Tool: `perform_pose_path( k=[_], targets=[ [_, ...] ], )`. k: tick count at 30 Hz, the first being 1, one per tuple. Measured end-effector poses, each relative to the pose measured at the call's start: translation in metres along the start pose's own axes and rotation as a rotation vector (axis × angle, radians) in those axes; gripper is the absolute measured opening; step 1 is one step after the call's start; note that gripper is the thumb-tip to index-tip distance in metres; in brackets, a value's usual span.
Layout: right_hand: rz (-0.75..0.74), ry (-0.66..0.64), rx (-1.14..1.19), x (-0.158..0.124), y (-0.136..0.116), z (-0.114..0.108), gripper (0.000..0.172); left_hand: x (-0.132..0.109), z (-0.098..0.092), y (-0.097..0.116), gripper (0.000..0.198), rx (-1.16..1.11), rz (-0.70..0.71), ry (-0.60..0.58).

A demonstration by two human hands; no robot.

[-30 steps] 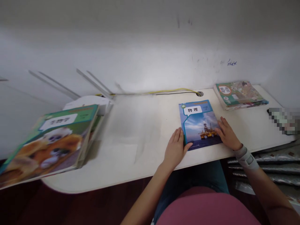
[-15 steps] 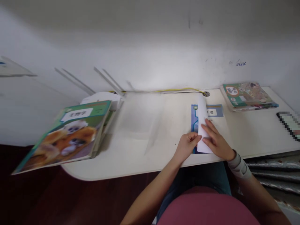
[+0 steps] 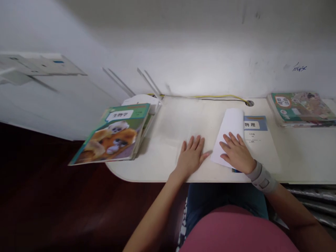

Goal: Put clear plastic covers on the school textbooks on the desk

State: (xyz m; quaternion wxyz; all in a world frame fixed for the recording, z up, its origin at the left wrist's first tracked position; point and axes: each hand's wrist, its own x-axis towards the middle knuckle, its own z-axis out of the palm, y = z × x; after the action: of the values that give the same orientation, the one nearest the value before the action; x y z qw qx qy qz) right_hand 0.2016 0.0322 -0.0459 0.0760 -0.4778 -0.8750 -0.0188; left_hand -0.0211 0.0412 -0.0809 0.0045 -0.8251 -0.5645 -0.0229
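Observation:
A physics textbook with a blue band across its top lies in front of me. A blank white flap is folded across the left part of its cover. My right hand lies flat on this flap with the fingers spread, a grey wrist band behind it. To the left of the book, my left hand rests palm down, fingers apart, holding nothing. Under and beyond its fingertips a faint, see-through sheet seems to lie on the white table.
At the left, a stack of books topped by a biology textbook overhangs the table edge. A white router with antennas stands behind it. Another book stack lies at the right. A yellow cable runs along the wall to a cable hole.
My left hand has let go of the white flap's edge and moved left onto the table, fingers spread. The flap now lies flatter and wider under my right hand. The view has shifted left.

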Motion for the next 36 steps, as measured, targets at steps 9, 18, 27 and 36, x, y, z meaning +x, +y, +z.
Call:
perform_pose_path(
  k=[9,18,27,36],
  targets=[
    [-0.116,-0.042,-0.025,0.012,-0.019,0.006,0.044,-0.009,-0.001,0.008,0.068,-0.124,-0.067,0.074],
    [-0.181,-0.091,-0.044,-0.003,-0.049,0.006,0.068,-0.009,0.000,0.011,0.066,-0.101,-0.075,0.100],
    [-0.108,-0.076,-0.018,-0.017,-0.074,0.010,0.082,-0.009,-0.005,0.013,0.063,-0.089,-0.084,0.060],
    [-0.263,-0.131,0.034,0.000,-0.041,0.008,0.071,-0.014,-0.005,0.009,0.065,-0.099,-0.023,0.082]
  ],
)
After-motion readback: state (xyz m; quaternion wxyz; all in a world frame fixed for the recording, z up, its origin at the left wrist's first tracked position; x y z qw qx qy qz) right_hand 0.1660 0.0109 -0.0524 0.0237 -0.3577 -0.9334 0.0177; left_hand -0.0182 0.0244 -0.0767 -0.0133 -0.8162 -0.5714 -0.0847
